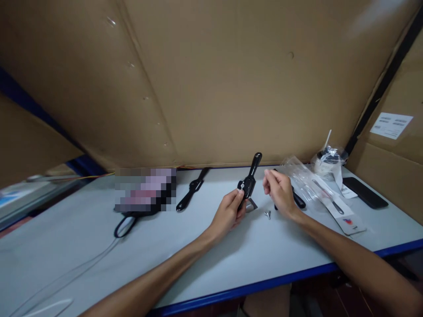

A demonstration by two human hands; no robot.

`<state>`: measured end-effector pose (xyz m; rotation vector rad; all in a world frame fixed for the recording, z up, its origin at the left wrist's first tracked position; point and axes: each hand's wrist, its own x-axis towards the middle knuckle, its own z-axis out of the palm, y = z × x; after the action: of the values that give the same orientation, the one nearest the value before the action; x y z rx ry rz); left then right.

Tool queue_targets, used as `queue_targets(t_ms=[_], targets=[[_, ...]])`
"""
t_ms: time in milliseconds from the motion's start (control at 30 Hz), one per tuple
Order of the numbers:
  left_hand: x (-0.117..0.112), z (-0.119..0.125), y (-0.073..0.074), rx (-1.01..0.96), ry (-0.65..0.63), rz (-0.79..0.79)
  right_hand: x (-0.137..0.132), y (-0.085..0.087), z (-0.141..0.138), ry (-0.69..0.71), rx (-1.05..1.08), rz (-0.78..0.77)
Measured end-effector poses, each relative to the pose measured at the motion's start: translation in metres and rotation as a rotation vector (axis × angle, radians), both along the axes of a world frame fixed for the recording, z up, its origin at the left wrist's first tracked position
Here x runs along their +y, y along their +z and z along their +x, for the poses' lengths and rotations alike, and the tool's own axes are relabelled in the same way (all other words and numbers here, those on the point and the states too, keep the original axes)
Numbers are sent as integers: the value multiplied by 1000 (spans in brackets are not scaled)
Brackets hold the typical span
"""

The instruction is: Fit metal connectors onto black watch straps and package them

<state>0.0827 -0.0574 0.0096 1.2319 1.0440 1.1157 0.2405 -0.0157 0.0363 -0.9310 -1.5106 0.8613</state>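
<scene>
Tabletop: left hand grips black handled tool upright, steadying it; right hand fingertips pinched together, contents indiscernible; small metal screw between them.

The person's left hand grips a glossy black handled tool, its handle pointing up and away over the pale grey table. The right hand hovers just beside it, fingertips pinched together. A small silver wing-shaped metal part lies on the table between the hands. A second black handled tool lies farther left, and clear plastic packaging lies to the right.
</scene>
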Motion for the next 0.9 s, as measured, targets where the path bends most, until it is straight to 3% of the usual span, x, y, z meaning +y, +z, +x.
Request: queue_targets(t_ms=[300, 467, 600, 733, 800, 900], targets=[[-3, 1, 1, -48, -4, -20, 7, -13, 1, 239, -113, -77], [-1, -2, -4, 13, -23, 32, 5, -12, -2, 282, -139, -108], [-3, -2, -3, 23, -109, 41, 3, -13, -4, 203, -174, -46], [-5, -3, 8, 83, -212, 86, 6, -10, -4, 106, -149, -41], [-3, -5, 12, 127, -172, 109, 13, -3, 2, 88, -59, -121], [5, -12, 14, 193, 26, 170, 30, 8, 19, 45, 79, -239]])
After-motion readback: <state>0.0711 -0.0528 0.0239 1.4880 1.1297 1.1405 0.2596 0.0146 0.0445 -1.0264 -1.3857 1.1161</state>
